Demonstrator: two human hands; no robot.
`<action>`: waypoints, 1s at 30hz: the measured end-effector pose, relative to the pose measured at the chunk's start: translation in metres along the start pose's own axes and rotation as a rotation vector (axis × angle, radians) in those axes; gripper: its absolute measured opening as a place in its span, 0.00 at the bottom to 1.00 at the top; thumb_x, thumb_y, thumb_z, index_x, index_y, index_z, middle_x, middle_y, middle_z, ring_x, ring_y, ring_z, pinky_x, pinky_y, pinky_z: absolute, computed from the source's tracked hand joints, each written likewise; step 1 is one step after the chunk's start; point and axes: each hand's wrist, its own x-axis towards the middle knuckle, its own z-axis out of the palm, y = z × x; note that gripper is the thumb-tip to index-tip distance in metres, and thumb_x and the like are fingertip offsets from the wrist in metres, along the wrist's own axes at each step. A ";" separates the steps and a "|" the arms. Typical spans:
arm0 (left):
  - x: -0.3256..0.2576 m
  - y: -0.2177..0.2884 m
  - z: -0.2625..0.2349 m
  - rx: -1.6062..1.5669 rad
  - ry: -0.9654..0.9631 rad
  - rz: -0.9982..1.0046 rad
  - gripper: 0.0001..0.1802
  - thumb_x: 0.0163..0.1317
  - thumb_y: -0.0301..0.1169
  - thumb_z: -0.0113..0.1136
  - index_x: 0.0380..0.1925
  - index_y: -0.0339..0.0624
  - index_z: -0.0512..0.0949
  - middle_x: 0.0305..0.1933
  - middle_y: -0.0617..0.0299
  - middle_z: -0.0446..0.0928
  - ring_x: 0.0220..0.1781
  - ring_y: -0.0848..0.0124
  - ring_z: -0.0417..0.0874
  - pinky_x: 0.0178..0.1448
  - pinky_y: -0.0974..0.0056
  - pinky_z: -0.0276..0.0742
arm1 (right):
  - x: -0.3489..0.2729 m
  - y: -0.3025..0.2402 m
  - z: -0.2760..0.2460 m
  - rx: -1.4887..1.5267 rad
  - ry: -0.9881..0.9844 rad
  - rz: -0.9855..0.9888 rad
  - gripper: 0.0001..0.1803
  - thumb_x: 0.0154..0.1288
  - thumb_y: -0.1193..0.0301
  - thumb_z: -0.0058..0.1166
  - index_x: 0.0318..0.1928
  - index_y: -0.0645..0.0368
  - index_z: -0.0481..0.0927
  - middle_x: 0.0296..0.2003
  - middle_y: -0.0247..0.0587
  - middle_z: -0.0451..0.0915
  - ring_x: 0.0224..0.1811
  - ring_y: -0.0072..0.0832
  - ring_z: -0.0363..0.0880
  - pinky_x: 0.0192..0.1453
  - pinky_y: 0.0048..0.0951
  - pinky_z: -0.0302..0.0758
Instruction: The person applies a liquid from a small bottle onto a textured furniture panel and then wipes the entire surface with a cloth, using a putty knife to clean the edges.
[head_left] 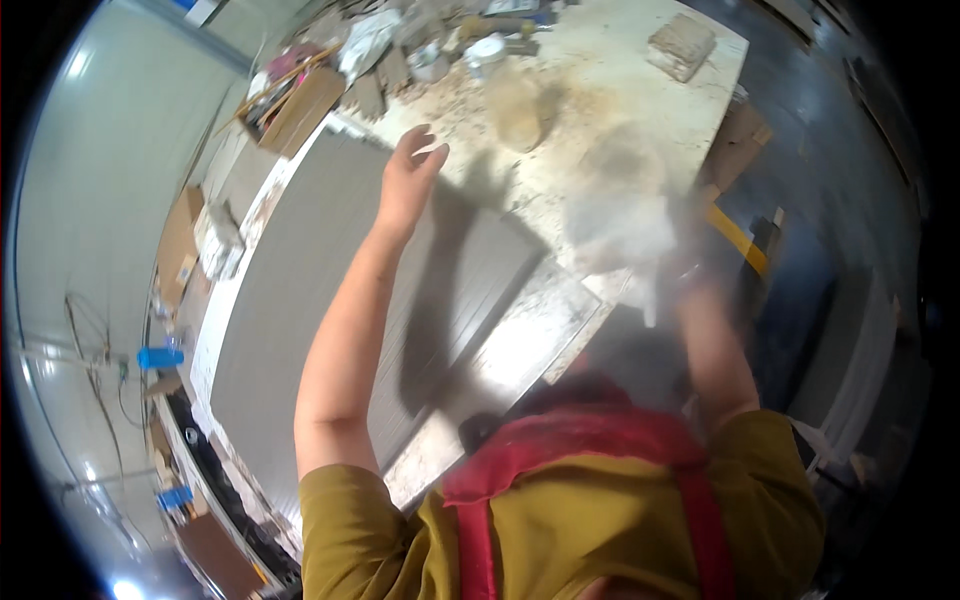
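Observation:
My left hand (408,185) is raised over the far part of a large grey board stack (310,250), fingers apart and holding nothing. Its shadow falls across the board to the right. At the right, my right hand (690,280) is smeared by motion. Against it is a blurred whitish thing (625,230), pale and limp-looking, which seems to be in its grip; its kind I cannot make out. Beyond it lies a hazy brownish patch (620,160) over the white worktable (600,50). A yellowish rounded object (515,110) stands on the dusty tabletop.
White tubs (486,55), rags and scraps crowd the table's far side. A cardboard box (300,110) of long sticks sits at the far left. A tan block-like bundle (682,46) rests near the far right corner. Cardboard (738,140) stands beyond the right edge.

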 end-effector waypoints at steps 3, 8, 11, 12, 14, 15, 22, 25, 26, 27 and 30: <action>0.045 -0.010 0.031 0.107 0.000 -0.026 0.52 0.53 0.45 0.69 0.70 0.39 0.48 0.67 0.38 0.59 0.65 0.51 0.67 0.64 0.57 0.67 | -0.013 0.018 -0.015 0.534 0.048 0.257 0.19 0.72 0.65 0.42 0.59 0.58 0.71 0.54 0.40 0.75 0.58 0.30 0.71 0.64 0.34 0.68; 0.095 -0.037 0.086 -0.106 0.002 -0.026 0.66 0.47 0.39 0.75 0.70 0.36 0.31 0.72 0.34 0.43 0.69 0.52 0.61 0.65 0.58 0.67 | -0.010 -0.027 -0.012 0.959 -0.120 0.427 0.18 0.71 0.67 0.42 0.56 0.62 0.73 0.51 0.44 0.78 0.57 0.34 0.74 0.63 0.37 0.70; 0.107 -0.048 0.105 -0.266 -0.119 -0.053 0.61 0.48 0.36 0.73 0.70 0.37 0.38 0.67 0.45 0.58 0.64 0.58 0.66 0.63 0.59 0.67 | -0.010 -0.028 -0.015 1.038 -0.105 0.438 0.18 0.71 0.68 0.42 0.55 0.63 0.74 0.50 0.44 0.78 0.55 0.34 0.75 0.61 0.38 0.72; 0.112 -0.054 0.109 -0.197 -0.151 0.119 0.50 0.49 0.35 0.72 0.67 0.37 0.52 0.60 0.51 0.66 0.61 0.60 0.69 0.62 0.59 0.67 | -0.008 -0.026 -0.013 1.050 -0.088 0.427 0.17 0.71 0.68 0.42 0.55 0.63 0.74 0.50 0.44 0.78 0.54 0.34 0.76 0.60 0.38 0.72; 0.113 -0.052 0.116 -0.020 -0.131 0.191 0.44 0.51 0.33 0.71 0.63 0.37 0.55 0.56 0.52 0.69 0.57 0.61 0.72 0.60 0.60 0.68 | -0.004 -0.021 -0.015 1.061 -0.044 0.399 0.17 0.71 0.68 0.42 0.54 0.63 0.74 0.49 0.44 0.79 0.53 0.33 0.76 0.59 0.37 0.73; 0.111 -0.052 0.115 0.153 -0.075 0.254 0.38 0.53 0.31 0.69 0.60 0.37 0.59 0.53 0.52 0.72 0.53 0.63 0.75 0.58 0.60 0.70 | -0.001 -0.017 -0.014 1.066 -0.029 0.391 0.17 0.71 0.68 0.41 0.54 0.63 0.74 0.49 0.44 0.79 0.53 0.33 0.77 0.58 0.37 0.74; 0.034 0.029 0.105 0.988 -0.329 0.853 0.45 0.35 0.31 0.74 0.60 0.56 0.67 0.53 0.53 0.71 0.55 0.57 0.71 0.57 0.53 0.66 | 0.013 -0.003 -0.009 1.094 0.056 0.369 0.16 0.71 0.68 0.41 0.52 0.63 0.75 0.47 0.43 0.79 0.48 0.32 0.79 0.54 0.36 0.77; 0.021 0.047 0.099 1.074 -0.406 0.844 0.46 0.34 0.33 0.75 0.60 0.59 0.68 0.53 0.56 0.71 0.55 0.59 0.72 0.57 0.54 0.63 | 0.013 0.009 -0.003 1.147 0.122 0.392 0.16 0.71 0.68 0.41 0.51 0.63 0.75 0.47 0.43 0.80 0.47 0.31 0.80 0.52 0.35 0.78; 0.019 0.057 0.096 1.098 -0.460 0.791 0.44 0.38 0.32 0.73 0.61 0.61 0.68 0.52 0.56 0.72 0.56 0.59 0.72 0.60 0.51 0.63 | 0.015 0.022 0.000 1.157 0.339 0.511 0.16 0.71 0.67 0.43 0.52 0.62 0.74 0.42 0.43 0.81 0.41 0.32 0.81 0.50 0.35 0.79; 0.019 0.063 0.092 1.103 -0.451 0.778 0.44 0.38 0.32 0.73 0.61 0.61 0.68 0.52 0.56 0.72 0.56 0.59 0.72 0.60 0.51 0.63 | 0.011 0.026 -0.004 1.124 0.337 0.493 0.16 0.70 0.67 0.43 0.52 0.62 0.74 0.42 0.43 0.81 0.42 0.32 0.81 0.50 0.35 0.79; 0.030 0.072 0.081 1.363 -0.306 0.980 0.37 0.48 0.27 0.65 0.61 0.64 0.68 0.51 0.57 0.73 0.56 0.61 0.73 0.67 0.44 0.60 | 0.011 0.017 0.000 1.063 0.280 0.456 0.16 0.70 0.67 0.43 0.52 0.62 0.74 0.43 0.43 0.80 0.42 0.32 0.81 0.51 0.35 0.79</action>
